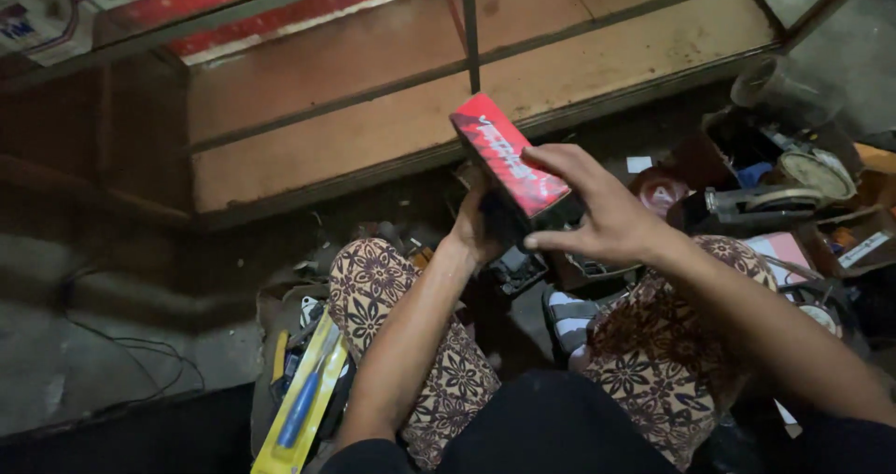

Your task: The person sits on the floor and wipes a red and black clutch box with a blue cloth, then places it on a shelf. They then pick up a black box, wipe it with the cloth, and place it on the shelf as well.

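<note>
A person sits low with both knees up, dressed in brown trousers with a pale flower pattern [425, 343], and holds a small red rectangular cardboard box with white lettering [509, 155] in front of them, above the gap between the knees. The right hand [597, 208] is closed on the box from the right side, the fingers lying over its red top face and the thumb curled under its near end. The left hand [478, 227] grips it from below and behind, mostly hidden by the box, so only the wrist and the heel of the palm show. The box is tilted, its far end raised toward a low wooden shelf with a metal frame [467, 73] that runs across the top of the view. On the floor by the left knee lies a yellow blister pack holding a blue-handled tool [303, 399], with a thin black cable [131, 353] trailing over the grey floor further left. To the right of the knees sits a dark clutter of parts, among them a round pale dial-like piece [817, 171] and a clear plastic cup [779, 87]; most of that heap is too dim to tell apart.
</note>
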